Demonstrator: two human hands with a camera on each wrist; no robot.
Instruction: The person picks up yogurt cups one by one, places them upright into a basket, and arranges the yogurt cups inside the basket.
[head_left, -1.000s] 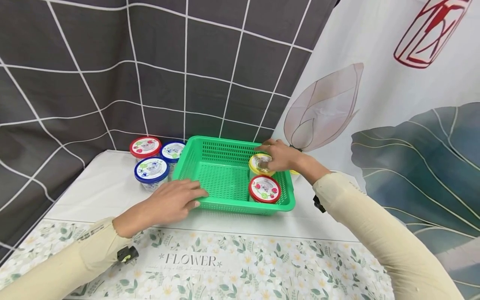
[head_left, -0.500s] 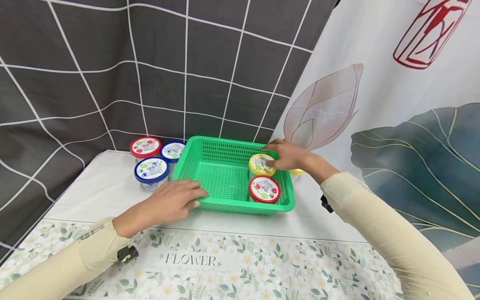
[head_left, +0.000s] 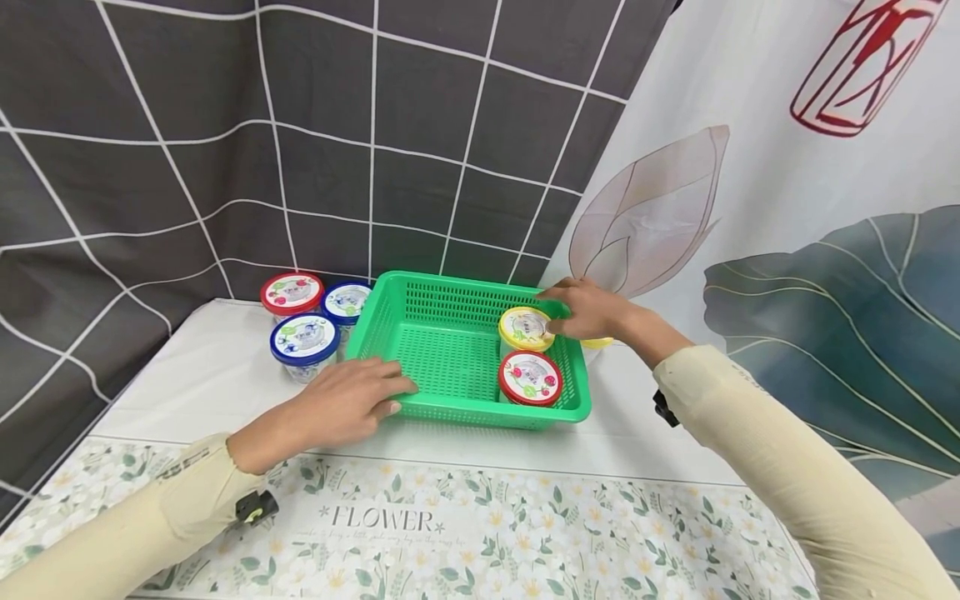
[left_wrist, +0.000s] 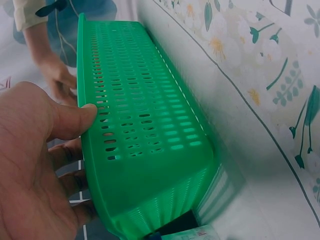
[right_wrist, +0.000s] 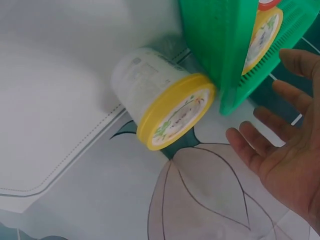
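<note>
My left hand [head_left: 337, 408] grips the front-left rim of a green plastic basket [left_wrist: 150, 95]. In the left wrist view its thumb lies on the outside wall, with the fingers curled over inside. Two lidded plastic tubs stand at the basket's right end: a yellow-lidded tub [head_left: 527, 327] behind a red-lidded tub [head_left: 530, 377]. My right hand [head_left: 596, 312] hovers over the basket's right rim beside the yellow lid. In the right wrist view its fingers [right_wrist: 272, 122] are spread and hold nothing. Outside the basket, another yellow-lidded tub [right_wrist: 172, 112] stands close to the right wall, mostly hidden by my hand in the head view.
Left of the basket stand a red-lidded tub [head_left: 292, 293] and two blue-lidded tubs, the nearer blue-lidded tub [head_left: 304, 337] close to my left hand. A dark checked curtain [head_left: 315, 167] hangs behind. A flowered cloth [head_left: 450, 533] covers the table's front.
My right hand has drawn back to the right, off the yellow lid in the basket, uncovering it. The left hand and the basket stay in place.
</note>
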